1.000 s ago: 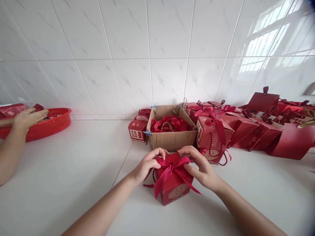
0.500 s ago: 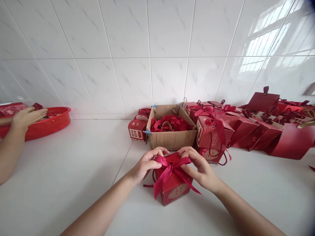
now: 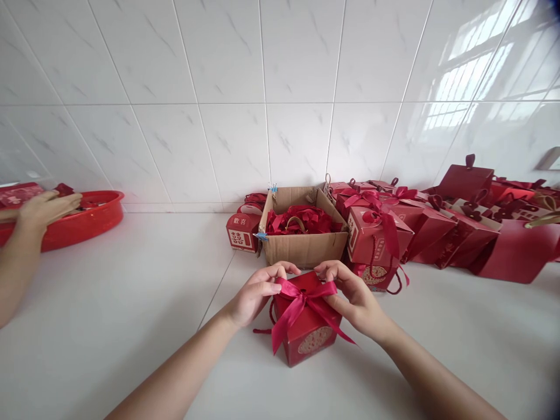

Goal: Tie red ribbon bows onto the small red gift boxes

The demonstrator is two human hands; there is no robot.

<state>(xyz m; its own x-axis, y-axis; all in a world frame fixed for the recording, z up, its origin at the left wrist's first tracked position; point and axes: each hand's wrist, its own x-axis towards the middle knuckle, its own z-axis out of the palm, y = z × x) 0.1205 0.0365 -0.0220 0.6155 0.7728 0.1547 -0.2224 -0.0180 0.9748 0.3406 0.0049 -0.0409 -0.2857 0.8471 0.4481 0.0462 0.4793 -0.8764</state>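
Observation:
A small red gift box (image 3: 311,344) with a gold round pattern on its front stands on the white counter before me. A dark pink satin ribbon bow (image 3: 304,298) is tied across its top, its two tails hanging down the front. At the bow's left loop, my left hand (image 3: 258,294) has thumb and fingers closed on the ribbon's edge. On the opposite side my right hand (image 3: 354,297) pinches the right loop, with its thumb tip partly behind the ribbon. A dark red cord (image 3: 262,331) sticks out at the box's left side.
Behind the gift box stands an open cardboard box (image 3: 306,249) of red ribbons. A red double-happiness box (image 3: 242,230) sits left of it; several red gift boxes (image 3: 437,233) crowd the right. At far left, another person's hand (image 3: 48,210) reaches over a red basin (image 3: 87,224).
My left thumb has slid slightly outward along the left loop, and my right thumb now sits more behind the right loop. The gift box stays in place.

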